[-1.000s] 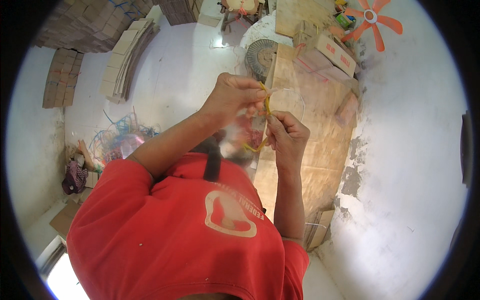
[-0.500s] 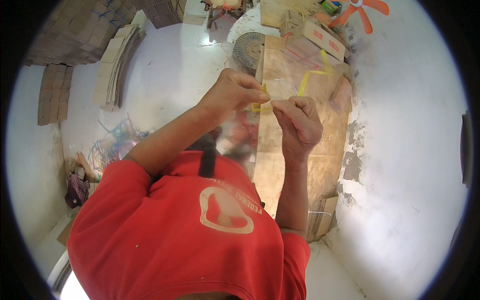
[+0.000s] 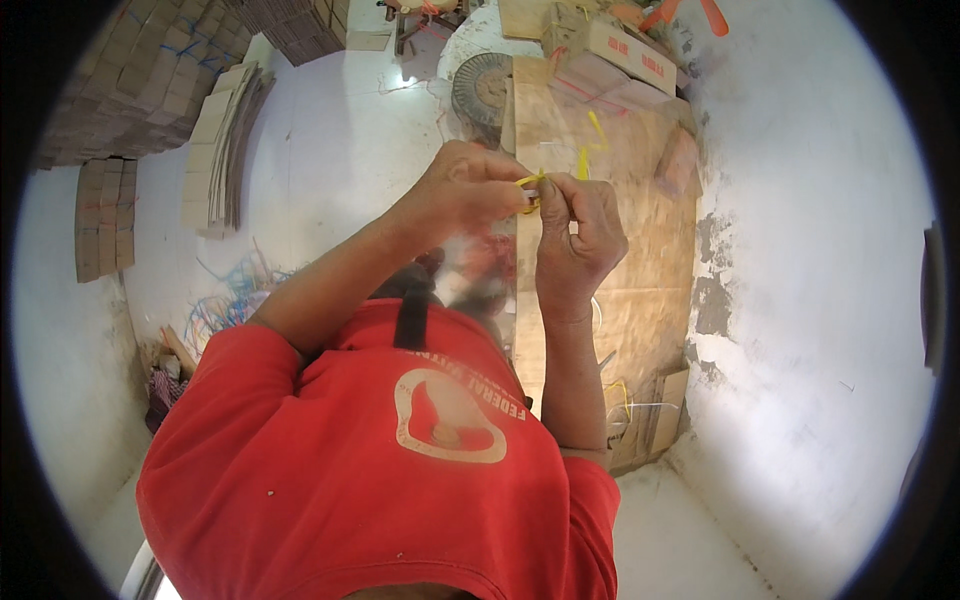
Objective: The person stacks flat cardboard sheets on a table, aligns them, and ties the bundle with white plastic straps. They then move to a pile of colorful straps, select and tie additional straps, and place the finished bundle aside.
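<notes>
Head view, hands: the left hand (image 3: 462,195) and the right hand (image 3: 582,235) meet just above the middle of the frame, touching each other at the fingertips.
Head view, left fingers: closed in a pinch on a yellow strap (image 3: 531,183), thumb and forefinger curled over it.
Head view, right fingers: closed too, gripping the same yellow strap from the right side, knuckles turned toward the camera.
Head view, strap: a thin yellow band, looped between the two hands at upper centre; how it is knotted is too small to tell. A loose yellow end (image 3: 596,130) shows just above the right hand.
Head view, surface: a long wooden surface (image 3: 640,270) runs from upper centre down to lower right, under the hands.
Head view, shirt: a red shirt (image 3: 330,470) fills the lower middle of the frame.
Head view, upper left: stacks of flat cardboard (image 3: 215,140) lean by the white floor (image 3: 330,140).
Head view, left edge: a tangle of coloured straps (image 3: 230,300) lies on the floor.
Head view, top: a round wire fan guard (image 3: 480,85) sits beside cardboard boxes (image 3: 625,55).
</notes>
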The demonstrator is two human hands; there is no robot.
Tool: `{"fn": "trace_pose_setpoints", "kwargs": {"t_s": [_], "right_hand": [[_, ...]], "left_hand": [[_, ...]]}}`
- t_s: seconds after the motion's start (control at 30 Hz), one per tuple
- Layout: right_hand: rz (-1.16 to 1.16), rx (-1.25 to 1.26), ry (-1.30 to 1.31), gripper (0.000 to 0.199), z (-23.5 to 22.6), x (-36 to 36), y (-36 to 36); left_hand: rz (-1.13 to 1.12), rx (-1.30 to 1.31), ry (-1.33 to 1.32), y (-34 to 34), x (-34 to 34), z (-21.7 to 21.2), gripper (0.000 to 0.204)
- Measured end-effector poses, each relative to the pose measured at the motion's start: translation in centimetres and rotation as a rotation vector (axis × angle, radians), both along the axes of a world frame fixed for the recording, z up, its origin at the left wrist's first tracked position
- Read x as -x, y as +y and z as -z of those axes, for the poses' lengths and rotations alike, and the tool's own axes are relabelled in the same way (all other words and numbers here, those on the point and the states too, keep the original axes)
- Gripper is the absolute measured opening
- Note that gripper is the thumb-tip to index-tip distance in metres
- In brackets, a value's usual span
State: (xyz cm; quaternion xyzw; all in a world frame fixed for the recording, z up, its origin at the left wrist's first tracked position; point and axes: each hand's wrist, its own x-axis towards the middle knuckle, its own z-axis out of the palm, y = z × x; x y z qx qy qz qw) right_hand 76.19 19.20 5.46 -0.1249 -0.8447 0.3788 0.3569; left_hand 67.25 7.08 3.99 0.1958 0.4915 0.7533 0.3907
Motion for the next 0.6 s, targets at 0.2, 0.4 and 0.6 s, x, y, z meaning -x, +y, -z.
{"fn": "trace_pose_setpoints", "kwargs": {"t_s": [0.2, 0.4, 0.6], "right_hand": [[-0.042, 0.433, -0.109, 0.005, -0.8, -0.4, 0.5], [-0.16, 1.0, -0.234, 0.008, -1.1, -1.3, 1.5], [-0.29, 1.102, -0.264, 0.009, -1.7, -1.2, 3.5]], "left_hand": [[0.162, 0.109, -0.038, -0.4, 0.5, -0.8, 0.02], [0.078, 0.104, -0.185, -0.8, 1.1, -0.2, 0.016], [-0.076, 0.14, 0.1, -0.3, -0.2, -0.3, 0.012]]}}
